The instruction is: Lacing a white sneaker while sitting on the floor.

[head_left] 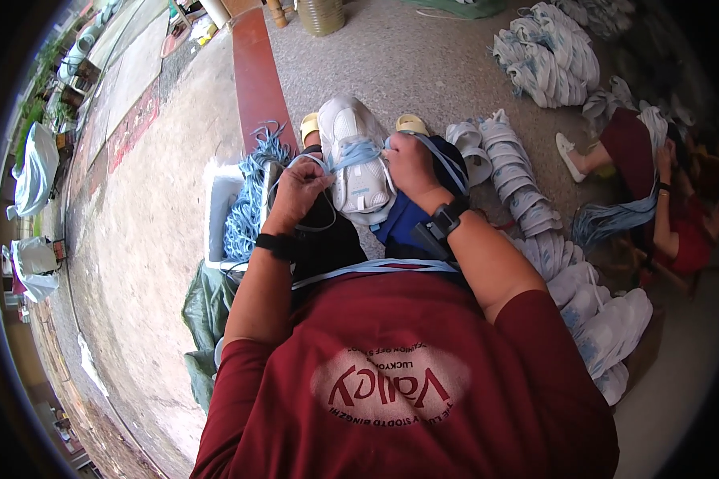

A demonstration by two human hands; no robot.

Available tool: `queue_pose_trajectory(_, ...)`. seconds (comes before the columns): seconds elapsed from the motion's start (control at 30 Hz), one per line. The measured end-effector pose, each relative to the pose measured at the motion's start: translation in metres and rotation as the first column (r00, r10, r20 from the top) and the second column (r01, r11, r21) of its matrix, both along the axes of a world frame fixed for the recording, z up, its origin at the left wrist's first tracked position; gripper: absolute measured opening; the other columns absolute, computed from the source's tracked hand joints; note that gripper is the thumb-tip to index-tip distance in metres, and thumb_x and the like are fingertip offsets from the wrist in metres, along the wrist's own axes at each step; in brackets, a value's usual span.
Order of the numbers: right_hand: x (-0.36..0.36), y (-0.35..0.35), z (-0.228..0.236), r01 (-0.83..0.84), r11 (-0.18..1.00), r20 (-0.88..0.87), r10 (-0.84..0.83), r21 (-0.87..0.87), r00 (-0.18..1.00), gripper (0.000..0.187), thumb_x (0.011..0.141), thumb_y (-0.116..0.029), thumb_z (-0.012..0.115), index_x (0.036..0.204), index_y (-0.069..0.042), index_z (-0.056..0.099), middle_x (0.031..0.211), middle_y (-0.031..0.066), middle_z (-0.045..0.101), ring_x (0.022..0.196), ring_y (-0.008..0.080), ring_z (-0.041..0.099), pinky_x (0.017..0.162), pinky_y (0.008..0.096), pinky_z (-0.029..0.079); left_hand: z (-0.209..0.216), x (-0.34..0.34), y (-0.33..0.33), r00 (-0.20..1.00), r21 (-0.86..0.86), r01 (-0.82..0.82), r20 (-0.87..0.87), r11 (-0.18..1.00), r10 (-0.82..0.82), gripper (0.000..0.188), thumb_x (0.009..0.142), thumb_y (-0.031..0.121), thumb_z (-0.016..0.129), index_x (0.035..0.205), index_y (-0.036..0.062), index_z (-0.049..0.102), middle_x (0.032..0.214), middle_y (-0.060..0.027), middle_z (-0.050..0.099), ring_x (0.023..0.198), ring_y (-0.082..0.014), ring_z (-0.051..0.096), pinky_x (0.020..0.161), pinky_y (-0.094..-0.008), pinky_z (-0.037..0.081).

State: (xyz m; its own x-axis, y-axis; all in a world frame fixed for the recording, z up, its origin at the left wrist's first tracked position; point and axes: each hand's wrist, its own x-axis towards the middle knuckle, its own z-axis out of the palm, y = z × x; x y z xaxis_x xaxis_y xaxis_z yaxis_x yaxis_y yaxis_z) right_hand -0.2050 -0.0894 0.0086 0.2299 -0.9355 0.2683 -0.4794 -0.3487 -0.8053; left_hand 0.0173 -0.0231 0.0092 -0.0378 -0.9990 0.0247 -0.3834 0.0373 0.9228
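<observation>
A white sports shoe [346,120] lies across my lap between my knees, its tongue toward me. Light-blue shoelace [360,152] crosses its front in several rows. At the shoe's left edge my left hand [302,190] is closed, thumb and fingers pinching a lace end. My right hand [415,169] is curled closed against the opposite edge, with lace running by its fingers; its fingertips are partly hidden. Beside my left leg, a white foam box [220,214] holds a heap of loose light-blue laces [252,214].
Stacked white shoes [519,177] run along my right side. A large bundle of shoes [547,56] lies on the floor at the far right. Close on the right sits another person [643,172] with blue laces [611,222]. A green sack [209,307] is by my left hip.
</observation>
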Motion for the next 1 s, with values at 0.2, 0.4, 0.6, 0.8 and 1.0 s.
queue_pose_trajectory(0.2,0.004,-0.002,0.003,0.025,1.000,-0.187,-0.027,-0.012,0.982,0.018,0.072,-0.010,0.063,0.064,-0.001,0.051,0.069,0.0194,0.057,0.070,0.0374,0.058,0.061,0.0450,0.045,0.000,-0.007,0.006,0.990,-0.070,-0.092,-0.118,0.993,0.084,0.019,0.074,0.003,0.070,0.064,-0.0009,0.053,0.080,-0.0066,0.054,0.092,-0.0171,0.053,0.081,-0.0271,0.039)
queue_pose_trajectory(0.4,0.001,0.009,0.005,0.102,0.994,-0.079,-0.105,-0.035,0.991,0.019,0.072,-0.017,0.066,0.066,-0.002,0.055,0.064,0.0159,0.058,0.064,0.0353,0.059,0.057,0.0427,0.045,0.043,-0.055,0.019,0.944,-0.477,0.203,0.326,0.855,-0.042,0.013,0.070,-0.001,0.063,0.080,0.0037,0.055,0.099,-0.0104,0.062,0.089,-0.0292,0.056,0.081,-0.0358,0.045)
queue_pose_trajectory(0.6,-0.005,0.041,0.016,-0.095,0.981,-0.255,0.050,-0.168,0.966,0.020,0.076,-0.010,0.059,0.091,0.001,0.055,0.084,0.0224,0.059,0.088,0.0372,0.055,0.076,0.0411,0.047,0.035,-0.059,0.020,0.775,-0.442,0.361,0.632,0.822,-0.001,0.014,0.072,0.008,0.061,0.084,0.0055,0.055,0.096,-0.0082,0.059,0.092,-0.0277,0.055,0.075,-0.0374,0.044)
queue_pose_trajectory(0.8,0.000,0.027,0.017,-0.137,0.977,-0.403,0.061,-0.163,0.913,0.016,0.071,-0.002,0.052,0.086,0.003,0.056,0.081,0.0232,0.059,0.086,0.0397,0.056,0.077,0.0419,0.047,0.032,-0.054,0.008,0.734,-0.484,0.395,0.677,0.781,0.049,0.018,0.073,0.012,0.058,0.090,0.0061,0.055,0.092,-0.0056,0.057,0.097,-0.0222,0.055,0.074,-0.0343,0.043)
queue_pose_trajectory(1.0,-0.001,0.005,0.007,-0.072,0.989,-0.259,0.035,-0.133,0.965,0.010,0.070,0.000,0.051,0.076,0.003,0.059,0.077,0.0249,0.059,0.077,0.0408,0.057,0.070,0.0438,0.047,0.051,-0.055,-0.008,0.702,-0.429,0.515,0.708,0.742,-0.078,0.011,0.072,0.009,0.058,0.082,0.0073,0.055,0.097,-0.0044,0.059,0.097,-0.0243,0.055,0.074,-0.0365,0.044)
